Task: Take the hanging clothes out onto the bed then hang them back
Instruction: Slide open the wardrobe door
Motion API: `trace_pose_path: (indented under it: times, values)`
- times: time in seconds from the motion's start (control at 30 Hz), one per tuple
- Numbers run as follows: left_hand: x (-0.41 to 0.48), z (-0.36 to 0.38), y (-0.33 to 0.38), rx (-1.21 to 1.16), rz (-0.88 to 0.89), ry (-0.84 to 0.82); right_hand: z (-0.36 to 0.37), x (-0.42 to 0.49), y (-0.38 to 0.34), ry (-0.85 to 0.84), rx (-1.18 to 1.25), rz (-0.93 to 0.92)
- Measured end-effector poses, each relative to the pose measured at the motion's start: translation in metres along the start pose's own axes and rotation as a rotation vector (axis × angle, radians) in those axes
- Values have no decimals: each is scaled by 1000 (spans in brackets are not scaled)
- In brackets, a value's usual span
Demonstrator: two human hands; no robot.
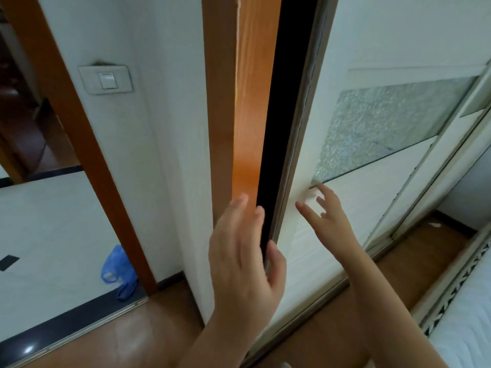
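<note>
The left hand, fingers loosely straight, lay at the edge of the sliding wardrobe door. The right hand, at 2 o'clock, pressed spread fingers on its panel. The hanging clothes stayed hidden behind the dark gap at 12 o'clock; probably soft and light, best gripped by their hangers.

I see a white plastered wall bearing a white rectangular light switch, above a glossy brown wooden floor.

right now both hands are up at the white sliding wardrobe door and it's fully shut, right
Not fully shut. The head view shows the white sliding wardrobe door open a crack: a narrow dark gap runs between its edge and the orange wooden frame. The left hand and right hand are indeed at it.
</note>
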State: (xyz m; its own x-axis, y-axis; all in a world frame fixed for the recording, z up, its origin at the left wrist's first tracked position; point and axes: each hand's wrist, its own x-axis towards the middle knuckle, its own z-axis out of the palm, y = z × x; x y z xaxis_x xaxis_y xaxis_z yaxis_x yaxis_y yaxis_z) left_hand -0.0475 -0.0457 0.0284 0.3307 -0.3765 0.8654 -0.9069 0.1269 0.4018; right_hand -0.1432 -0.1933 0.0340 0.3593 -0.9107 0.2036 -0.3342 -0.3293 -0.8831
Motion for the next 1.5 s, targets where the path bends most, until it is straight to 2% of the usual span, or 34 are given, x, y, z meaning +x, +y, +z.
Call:
trace_pose_path:
  times: [0.03, 0.1, 0.2, 0.3, 0.4, 0.5, 0.6, 0.73, 0.8, 1.1, 1.3, 1.5]
  values:
    - [2, 4, 7, -7, 89, -18, -6, 3, -6, 50, -7, -25]
    - [9, 18, 14, -41, 129, -90, -18, 11, -23, 137, -26, -103]
    - [28, 46, 16, -60, -14, -175, -31, 27, -57, 239, -46, -215]
    - [56, 73, 17, -146, -179, -140, -35, 48, -96, 309, -41, -290]
    - [82, 107, 12, -211, -344, -141, -22, 61, -120, 281, 35, -247]
    - [100, 128, 10, -247, -494, -184, -10, 69, -124, 292, -20, -212]
    - [105, 137, 10, -403, -621, -182, -12, 77, -118, 299, -57, -225]
    - [108, 155, 13, -321, -471, -140, -26, 88, -110, 282, -103, -214]
    - [108, 174, 13, -303, -465, -114, -37, 96, -105, 275, -112, -205]
    - [120, 255, 46, -437, -467, -236, -101, 150, -63, 289, -166, -171]
    - [132, 320, 72, -480, -410, -178, -150, 197, -30, 312, -225, -143]
    - [143, 389, 93, -469, -368, -220, -201, 238, -1, 300, -224, -133]
